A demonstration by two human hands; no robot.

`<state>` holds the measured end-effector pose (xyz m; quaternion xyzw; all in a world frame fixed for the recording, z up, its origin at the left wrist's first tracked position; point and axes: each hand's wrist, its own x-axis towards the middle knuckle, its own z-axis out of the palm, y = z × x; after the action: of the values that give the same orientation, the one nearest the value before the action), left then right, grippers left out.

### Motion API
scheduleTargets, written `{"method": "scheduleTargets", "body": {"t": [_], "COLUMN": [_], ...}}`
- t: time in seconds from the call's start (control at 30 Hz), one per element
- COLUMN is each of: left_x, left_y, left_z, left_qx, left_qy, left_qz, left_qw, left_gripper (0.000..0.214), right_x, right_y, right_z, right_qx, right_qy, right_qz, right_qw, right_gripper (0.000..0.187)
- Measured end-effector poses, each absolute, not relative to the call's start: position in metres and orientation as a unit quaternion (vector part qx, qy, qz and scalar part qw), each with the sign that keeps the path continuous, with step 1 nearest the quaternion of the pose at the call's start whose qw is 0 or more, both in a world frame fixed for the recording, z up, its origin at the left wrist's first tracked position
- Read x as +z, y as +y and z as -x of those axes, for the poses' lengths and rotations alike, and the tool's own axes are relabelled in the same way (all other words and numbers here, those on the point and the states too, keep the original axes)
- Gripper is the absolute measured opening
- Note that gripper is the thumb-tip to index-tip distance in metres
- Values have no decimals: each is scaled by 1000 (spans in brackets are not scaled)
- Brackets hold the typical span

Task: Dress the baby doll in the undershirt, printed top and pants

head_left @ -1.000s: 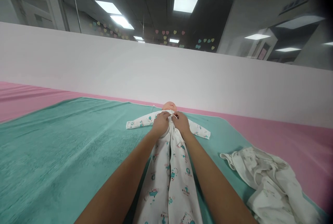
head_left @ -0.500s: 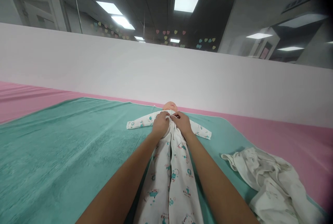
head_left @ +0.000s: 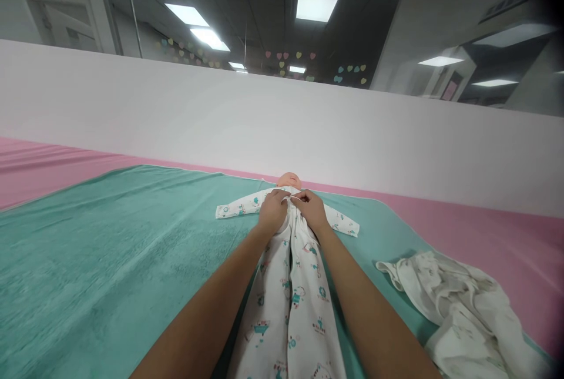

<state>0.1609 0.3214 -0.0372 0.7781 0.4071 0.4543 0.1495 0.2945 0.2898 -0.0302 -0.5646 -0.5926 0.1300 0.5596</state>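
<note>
A baby doll [head_left: 289, 180] lies on its back with its head at the far end. It wears white baby clothes [head_left: 282, 308] printed with small teal and red figures. Both sleeves [head_left: 238, 207] stretch out sideways, and the long legs of the outfit run towards me. My left hand [head_left: 274, 210] is closed at the front of the clothes, fingertips on the gathered cloth. Beside it my right hand [head_left: 311, 208] pinches the same spot with thumb and forefinger. Whether a tie or just the fabric edge is between the fingertips is too small to tell.
A teal blanket [head_left: 132, 261] lies under the doll on a pink sheet [head_left: 484, 232]. To the right is a crumpled white garment [head_left: 458, 308]. Behind the doll rises a low white wall [head_left: 264, 120], with glass above it.
Both hands stay at the front of the clothes, with only slight finger movement. The whole view has shifted very slightly.
</note>
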Motion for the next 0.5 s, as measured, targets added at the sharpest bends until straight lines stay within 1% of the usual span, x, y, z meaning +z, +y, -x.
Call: {"method": "scheduleTargets", "body": {"t": [0.23,0.37,0.5], "left_x": [-36,-36,-36], "left_y": [318,319,320], "left_z": [-160,-161,-161], "left_qx": [461,460,458], "left_qy": [415,409,405], "left_qz": [-770,-775,-778], "left_qw": [148,144,143], "left_gripper": [29,30,31], "right_x": [-32,-33,-34], "right_y": [289,289,291], "right_z": [-296,-298,-298], "right_qx": [186,207,199], "right_qy": [-574,-564,-554], "right_qz": [546,531,530], "right_qw": [580,597,610], "right_gripper": [18,17,17]}}
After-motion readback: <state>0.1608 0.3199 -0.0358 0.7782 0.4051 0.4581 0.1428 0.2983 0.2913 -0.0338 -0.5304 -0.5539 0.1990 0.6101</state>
